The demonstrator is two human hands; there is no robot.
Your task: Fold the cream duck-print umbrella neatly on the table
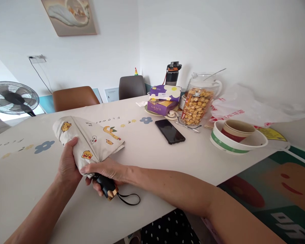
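Note:
A folded cream umbrella printed with small cartoon figures lies tilted over the white table. My left hand is wrapped round its bunched fabric from the left. My right hand grips the black handle with a wooden end cap. A black wrist loop trails from that handle onto the tabletop.
A black phone lies mid-table. Behind it are a purple box, a jar of snacks, a bottle and white plastic bags. A paper cup sits inside a paper bowl. Two chairs and a fan stand beyond the table.

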